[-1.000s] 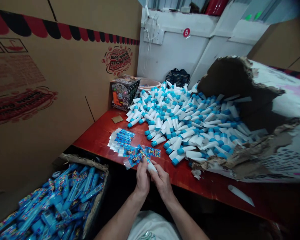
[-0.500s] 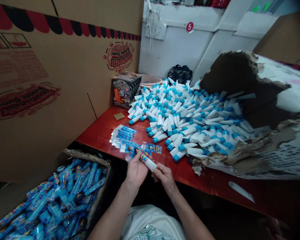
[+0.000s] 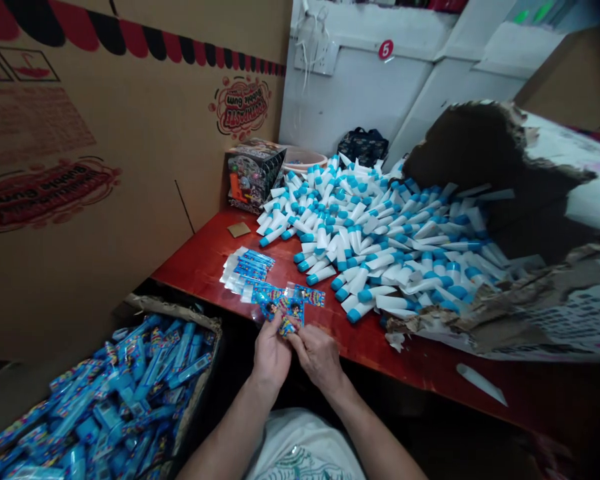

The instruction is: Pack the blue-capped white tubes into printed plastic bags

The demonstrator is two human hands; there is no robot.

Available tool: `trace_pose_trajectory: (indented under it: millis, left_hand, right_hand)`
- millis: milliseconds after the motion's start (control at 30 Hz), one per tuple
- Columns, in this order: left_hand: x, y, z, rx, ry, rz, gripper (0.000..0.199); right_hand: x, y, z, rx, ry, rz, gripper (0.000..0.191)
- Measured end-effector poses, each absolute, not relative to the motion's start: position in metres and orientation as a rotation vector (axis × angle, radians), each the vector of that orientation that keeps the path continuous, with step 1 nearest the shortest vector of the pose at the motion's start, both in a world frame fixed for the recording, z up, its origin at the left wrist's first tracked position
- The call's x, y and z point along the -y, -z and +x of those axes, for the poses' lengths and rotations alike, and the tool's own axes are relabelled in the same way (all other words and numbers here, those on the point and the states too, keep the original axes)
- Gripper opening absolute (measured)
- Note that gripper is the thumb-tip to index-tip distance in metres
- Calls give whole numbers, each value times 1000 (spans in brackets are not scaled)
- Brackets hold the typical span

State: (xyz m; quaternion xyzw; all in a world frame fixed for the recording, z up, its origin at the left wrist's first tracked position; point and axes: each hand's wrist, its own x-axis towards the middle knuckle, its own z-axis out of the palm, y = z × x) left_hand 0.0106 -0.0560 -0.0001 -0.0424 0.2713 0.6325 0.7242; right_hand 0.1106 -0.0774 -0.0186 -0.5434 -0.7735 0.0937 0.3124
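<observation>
I'm watching through the one head-worn camera, which looks forward and down from close above the left hand (image 3: 273,353) and right hand (image 3: 320,357). The shirt (image 3: 305,447) shows at 6 o'clock, the carton (image 3: 80,133) at 9 o'clock, the tubes (image 3: 360,240) at 1 o'clock, and the table (image 3: 195,260) runs across the middle.

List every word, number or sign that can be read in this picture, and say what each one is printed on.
"5" on the round red sticker on the white panel
"Toothpaste Bubble Gum", upside down, on the cardboard carton
"Bubble Gum", upside down, lower on the same carton
Too small or blurred to read: the print on the packets, the carton's small print and the print on the torn box
</observation>
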Motion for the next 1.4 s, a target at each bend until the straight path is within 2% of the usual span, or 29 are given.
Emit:
trace_pose_trajectory:
  millis: [167, 267, 367, 500, 633, 767, 967, 1133, 1233, 1267, 1367, 1400]
  left_hand:
    - [65, -3, -18, -614, -1423, -39, 9]
    - [68, 1, -59, -728, -1516, 21, 10]
    - [72, 16, -106, -974, -1675, -38, 11]
    - [84, 36, -135, -1110, -1662, -224, 31]
    - [99, 37, -108, -1130, -1527, -106, 30]
    - [104, 29, -61, -1018, -1290, 189, 32]
    - [92, 27, -13, -827, -891, 343, 39]
    - [81, 25, 6, -882, -1081, 375, 22]
    - [80, 22, 11, -894, -1145, 416, 22]
    - [80, 21, 13, -896, -1165, 426, 22]
    - [79, 16, 16, -910, -1259, 421, 19]
    - [78, 15, 16, -911, -1288, 417, 19]
  right_hand:
    - [67, 10, 107, 2169, -260, -1394, 32]
    - [50, 11, 125, 2090, -155, -1556, 33]
    - [33, 16, 142, 2063, -13, -1734, 25]
    - [32, 23, 135, 2114, 92, -1863, 33]
    - [51, 30, 115, 2165, 82, -1743, 36]
    - [61, 38, 118, 2176, 34, -1550, 14]
    - [77, 32, 141, 2107, -7, -1284, 19]
    - [96, 20, 154, 2060, -208, -1231, 32]
    - [96, 16, 160, 1848, -449, -1267, 41]
    - [94, 16, 160, 1804, -517, -1259, 40]
    - [88, 17, 157, 1766, -658, -1278, 18]
    - [86, 18, 155, 1748, -687, -1303, 17]
